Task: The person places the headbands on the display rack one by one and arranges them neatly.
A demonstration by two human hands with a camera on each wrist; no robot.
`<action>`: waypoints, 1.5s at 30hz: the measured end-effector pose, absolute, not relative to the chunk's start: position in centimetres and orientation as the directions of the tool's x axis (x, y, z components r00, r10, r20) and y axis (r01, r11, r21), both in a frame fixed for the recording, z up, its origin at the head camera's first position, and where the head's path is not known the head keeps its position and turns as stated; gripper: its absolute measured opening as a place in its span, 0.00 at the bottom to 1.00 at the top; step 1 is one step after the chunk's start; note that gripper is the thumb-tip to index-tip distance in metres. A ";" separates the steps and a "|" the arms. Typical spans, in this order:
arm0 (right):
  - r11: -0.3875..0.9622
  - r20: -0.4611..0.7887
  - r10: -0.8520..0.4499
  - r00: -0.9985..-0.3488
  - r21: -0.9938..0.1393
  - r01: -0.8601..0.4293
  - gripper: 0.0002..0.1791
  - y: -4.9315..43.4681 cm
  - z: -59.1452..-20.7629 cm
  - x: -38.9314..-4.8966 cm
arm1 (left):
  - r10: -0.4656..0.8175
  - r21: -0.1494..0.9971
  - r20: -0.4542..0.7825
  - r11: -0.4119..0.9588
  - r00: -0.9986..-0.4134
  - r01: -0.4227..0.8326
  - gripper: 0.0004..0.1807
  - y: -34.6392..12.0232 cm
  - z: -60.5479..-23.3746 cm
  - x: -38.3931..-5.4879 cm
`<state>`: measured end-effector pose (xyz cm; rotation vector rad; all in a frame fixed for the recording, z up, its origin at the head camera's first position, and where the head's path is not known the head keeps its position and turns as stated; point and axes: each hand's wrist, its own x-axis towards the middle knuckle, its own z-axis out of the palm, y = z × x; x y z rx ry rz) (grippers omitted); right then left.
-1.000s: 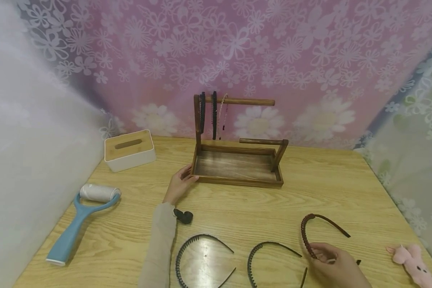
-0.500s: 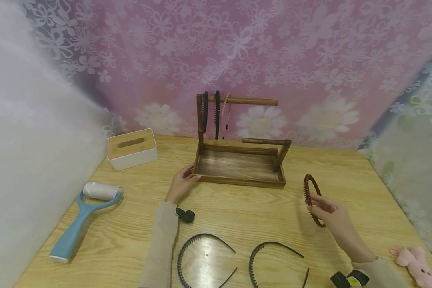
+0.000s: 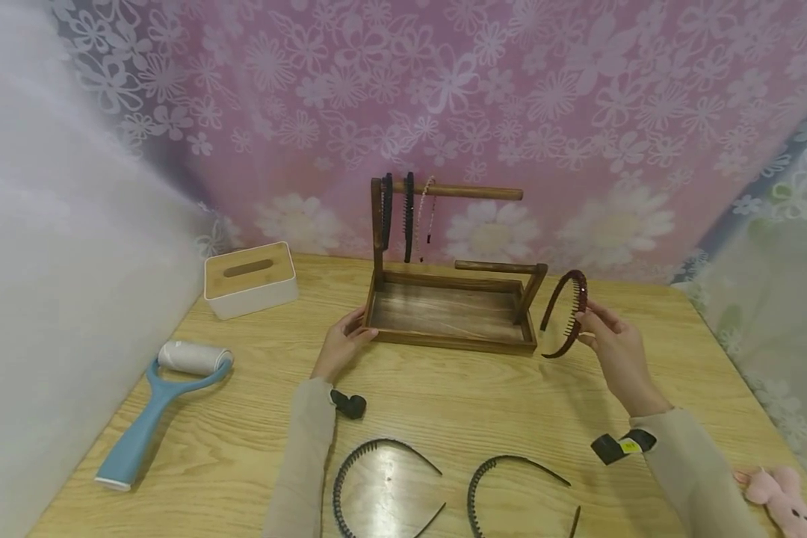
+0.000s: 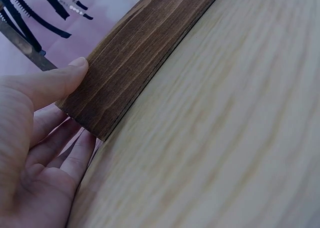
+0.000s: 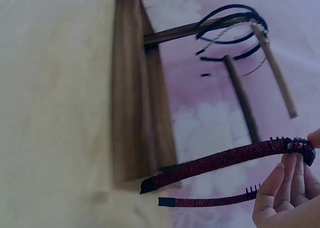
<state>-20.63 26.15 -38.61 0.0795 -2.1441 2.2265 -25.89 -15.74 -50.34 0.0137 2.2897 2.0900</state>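
My right hand [image 3: 619, 355] pinches a dark red toothed headband [image 3: 580, 299] by its curved middle, its two ends toward the left. It is held in the air just right of a brown wooden rack [image 3: 444, 344]. My left hand [image 3: 339, 345] grips the near left corner of the rack's tray, thumb over the top edge in the left wrist view. On the rack's upper rod [image 3: 484, 193] hang two black headbands [image 3: 409, 217] and a thin beaded headband [image 3: 422, 213]. The shorter lower rod [image 3: 494, 266] has nothing on it.
Two thin dark headbands [image 3: 341, 478] lie on the wooden table [image 3: 255, 418] in front. A tissue box [image 3: 252, 291] stands at the back left, with a blue-handled lint roller [image 3: 148, 418] nearer. A pink plush toy [image 3: 783, 497] lies at the right edge.
My right hand has lifted the red headband off the table and carried it up and away from me to the rack's right side, turning it upright. The left hand keeps its place.
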 end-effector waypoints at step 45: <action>-0.127 0.012 -0.118 -0.993 -0.992 0.004 0.28 11.2 -30.0 -31.3 | 0.034 0.992 0.024 0.120 -0.999 0.028 0.34 -15.7 -50.6 -25.8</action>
